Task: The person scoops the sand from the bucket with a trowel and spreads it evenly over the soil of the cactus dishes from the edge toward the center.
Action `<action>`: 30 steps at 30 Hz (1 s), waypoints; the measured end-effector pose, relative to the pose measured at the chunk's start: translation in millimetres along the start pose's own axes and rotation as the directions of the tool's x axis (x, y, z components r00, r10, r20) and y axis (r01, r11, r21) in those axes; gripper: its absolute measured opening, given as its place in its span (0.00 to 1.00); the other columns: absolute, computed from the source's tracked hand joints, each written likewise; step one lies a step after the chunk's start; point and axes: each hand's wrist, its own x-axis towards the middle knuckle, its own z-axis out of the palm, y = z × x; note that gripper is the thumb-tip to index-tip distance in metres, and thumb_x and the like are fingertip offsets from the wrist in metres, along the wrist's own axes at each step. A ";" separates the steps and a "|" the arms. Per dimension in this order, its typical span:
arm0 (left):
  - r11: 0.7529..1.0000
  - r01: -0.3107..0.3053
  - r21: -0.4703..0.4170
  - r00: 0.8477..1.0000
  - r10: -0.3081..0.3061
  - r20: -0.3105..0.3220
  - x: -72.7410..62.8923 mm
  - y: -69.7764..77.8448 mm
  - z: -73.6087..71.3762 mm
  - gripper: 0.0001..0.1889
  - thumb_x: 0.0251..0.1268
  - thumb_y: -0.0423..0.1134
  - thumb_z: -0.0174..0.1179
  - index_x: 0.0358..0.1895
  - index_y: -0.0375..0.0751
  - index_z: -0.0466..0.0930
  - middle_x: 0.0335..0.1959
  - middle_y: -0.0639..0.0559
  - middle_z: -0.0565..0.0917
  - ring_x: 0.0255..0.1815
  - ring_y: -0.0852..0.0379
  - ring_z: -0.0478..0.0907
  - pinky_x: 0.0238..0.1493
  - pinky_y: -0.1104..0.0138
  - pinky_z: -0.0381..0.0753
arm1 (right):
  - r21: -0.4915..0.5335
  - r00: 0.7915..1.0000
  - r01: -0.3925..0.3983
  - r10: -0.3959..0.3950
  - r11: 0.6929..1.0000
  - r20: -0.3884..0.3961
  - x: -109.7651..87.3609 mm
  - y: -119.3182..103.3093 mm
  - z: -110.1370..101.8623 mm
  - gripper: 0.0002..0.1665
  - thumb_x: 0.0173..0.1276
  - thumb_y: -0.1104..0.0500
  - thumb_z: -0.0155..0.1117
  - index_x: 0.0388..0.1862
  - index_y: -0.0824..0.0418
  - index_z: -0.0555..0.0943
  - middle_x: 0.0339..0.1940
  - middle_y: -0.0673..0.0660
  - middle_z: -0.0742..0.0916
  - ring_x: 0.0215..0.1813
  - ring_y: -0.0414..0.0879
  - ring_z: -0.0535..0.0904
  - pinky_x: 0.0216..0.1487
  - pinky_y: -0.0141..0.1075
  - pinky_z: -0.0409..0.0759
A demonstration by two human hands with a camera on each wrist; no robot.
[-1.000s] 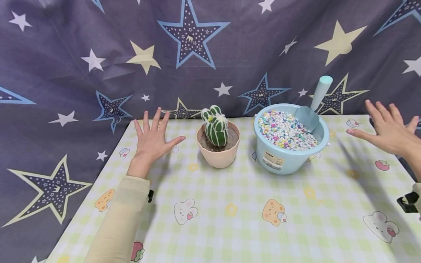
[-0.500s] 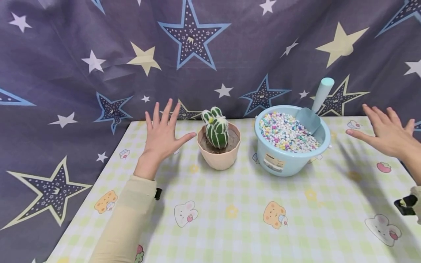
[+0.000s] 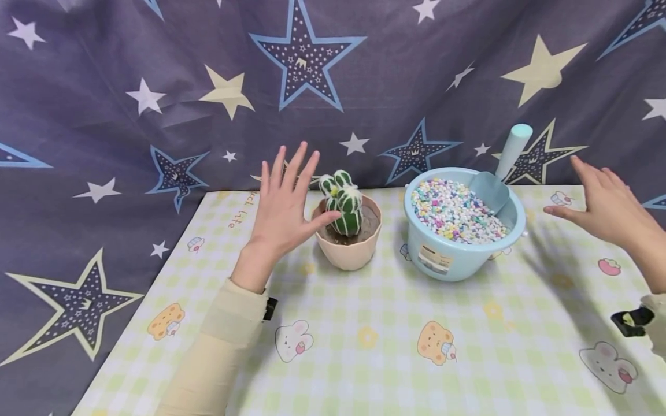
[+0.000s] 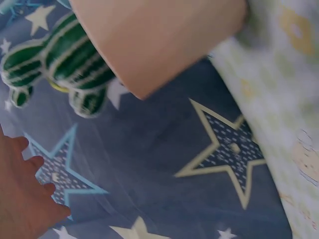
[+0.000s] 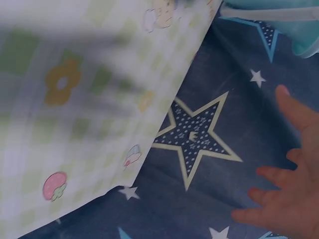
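My left hand (image 3: 283, 216) is raised at the left side of a potted cactus, fingers spread; its thumb overlaps the pot's rim in the head view. The cactus (image 3: 347, 211) is green with white woolly ridges and grows in a peach faceted pot (image 3: 348, 254) of brown soil. In the left wrist view the cactus (image 4: 79, 55) and pot (image 4: 164, 35) fill the top, with the hand (image 4: 25, 194) at lower left. Holding nothing, my right hand (image 3: 609, 208) hovers right of a light blue bucket (image 3: 447, 263), fingers extended. The right wrist view shows that hand (image 5: 284, 189) apart from the bucket.
Small multicoloured pebbles (image 3: 452, 211) fill the bucket, and a blue scoop (image 3: 512, 153) stands in them, handle up. A checked tablecloth (image 3: 364, 370) with cartoon prints covers the table. Behind its back edge hangs a dark curtain (image 3: 182, 69) patterned with stars.
My left hand has moved right, from beside the table's left edge to the cactus pot. The right hand has shifted slightly left and turned a little. Pot, bucket and scoop stay in place.
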 end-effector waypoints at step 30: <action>0.883 -0.404 -0.240 0.906 0.351 -0.234 15.4 118.2 6.4 0.50 0.58 0.64 0.66 0.77 0.41 0.58 0.79 0.46 0.60 0.81 0.51 0.55 0.83 0.66 0.50 | 0.120 0.925 0.078 -0.027 0.990 -0.380 2.7 -80.5 -25.3 0.49 0.70 0.45 0.66 0.81 0.52 0.53 0.69 0.68 0.76 0.60 0.78 0.71 0.58 0.72 0.65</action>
